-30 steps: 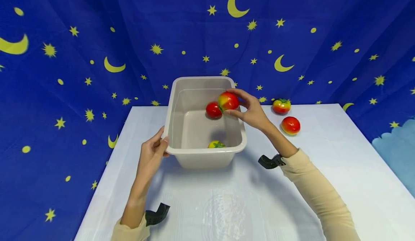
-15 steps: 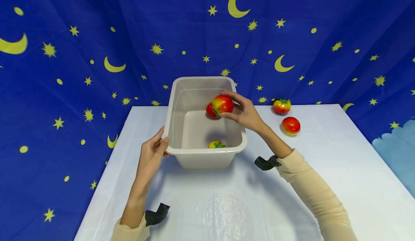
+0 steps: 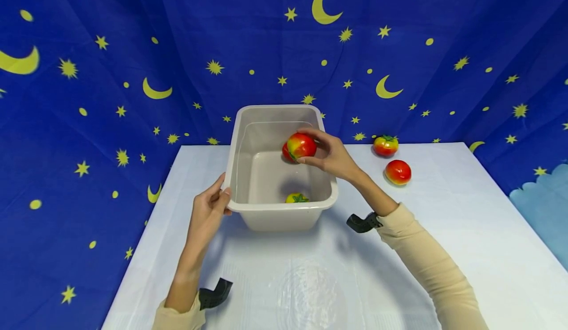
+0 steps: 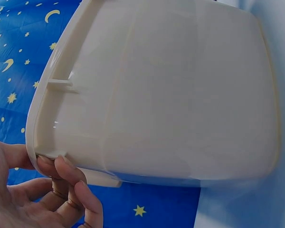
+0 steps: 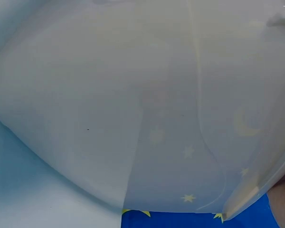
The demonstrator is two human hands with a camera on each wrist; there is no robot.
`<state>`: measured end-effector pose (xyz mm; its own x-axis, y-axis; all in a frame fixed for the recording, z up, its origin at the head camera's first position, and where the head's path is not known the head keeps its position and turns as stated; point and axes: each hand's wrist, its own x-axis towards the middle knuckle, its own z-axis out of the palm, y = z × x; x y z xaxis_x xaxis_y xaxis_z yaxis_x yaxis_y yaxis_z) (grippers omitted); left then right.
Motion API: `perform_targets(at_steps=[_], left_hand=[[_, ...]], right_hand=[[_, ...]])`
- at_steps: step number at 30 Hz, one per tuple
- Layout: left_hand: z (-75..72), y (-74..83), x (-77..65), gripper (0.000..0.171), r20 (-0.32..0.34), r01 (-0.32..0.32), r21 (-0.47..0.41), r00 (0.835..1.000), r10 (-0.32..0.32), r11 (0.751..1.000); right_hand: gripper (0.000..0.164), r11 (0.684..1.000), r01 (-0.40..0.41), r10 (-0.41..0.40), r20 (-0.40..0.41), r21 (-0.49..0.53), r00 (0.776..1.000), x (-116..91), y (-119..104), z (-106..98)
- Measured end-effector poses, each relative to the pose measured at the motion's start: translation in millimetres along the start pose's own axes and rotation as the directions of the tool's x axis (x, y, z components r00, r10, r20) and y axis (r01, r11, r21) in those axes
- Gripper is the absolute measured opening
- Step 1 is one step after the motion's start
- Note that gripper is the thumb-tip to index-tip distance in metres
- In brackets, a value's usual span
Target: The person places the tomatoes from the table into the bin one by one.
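room in left half of bin (image 3: pixel 279 219), right hand (image 3: pixel 335 158) across its right side, 2 fruits (image 3: pixel 398 172) farther right

head view from above, forward and down over the table (image 3: pixel 452 192), wrist views close on the bin (image 3: pixel 279 219), shared by all three

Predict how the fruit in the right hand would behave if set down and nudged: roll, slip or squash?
The fruit would probably roll, being rounded. Its glossy skin could make it slippery. It seems firm: no dent shows where the right hand grips it.
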<state>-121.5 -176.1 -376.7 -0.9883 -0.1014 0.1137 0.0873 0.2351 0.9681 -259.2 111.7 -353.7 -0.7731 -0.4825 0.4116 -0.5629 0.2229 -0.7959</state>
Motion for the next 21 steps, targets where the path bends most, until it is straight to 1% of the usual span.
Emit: perform_targets(at_steps=[3, 7, 12, 17, 21], left_hand=[[0.6, -0.1, 0.3, 0.047, 0.0, 0.0, 0.001, 1.0, 0.0, 1.0], [1.6, 0.4, 0.4, 0.047, -0.001, -0.003, 0.003, 1.0, 0.003, 1.0], [2.0, 0.9, 0.3, 0.046, -0.001, -0.013, 0.009, 1.0, 0.013, 1.0], [1.7, 0.9, 0.1, 0.046, -0.002, -0.009, 0.015, 1.0, 0.009, 1.0], [1.5, 0.5, 0.4, 0.046, -0.015, 0.005, 0.02, 1.0, -0.005, 1.0]], right_hand=[[0.061, 1.0, 0.012, -0.012, 0.017, -0.013, 1.0, -0.8, 0.6, -0.4], [0.06, 0.999, 0.016, -0.015, 0.019, -0.043, 1.0, -2.6, 1.3, -1.7], [0.057, 0.996, 0.021, -0.023, -0.016, -0.089, 1.0, -5.5, 2.1, -7.4], [0.054, 0.996, 0.025, -0.03, -0.064, -0.084, 0.998, -8.1, 4.3, -16.8], [0.055, 0.997, 0.0, -0.007, -0.086, -0.072, 0.996, -11.9, 6.7, -23.3]])
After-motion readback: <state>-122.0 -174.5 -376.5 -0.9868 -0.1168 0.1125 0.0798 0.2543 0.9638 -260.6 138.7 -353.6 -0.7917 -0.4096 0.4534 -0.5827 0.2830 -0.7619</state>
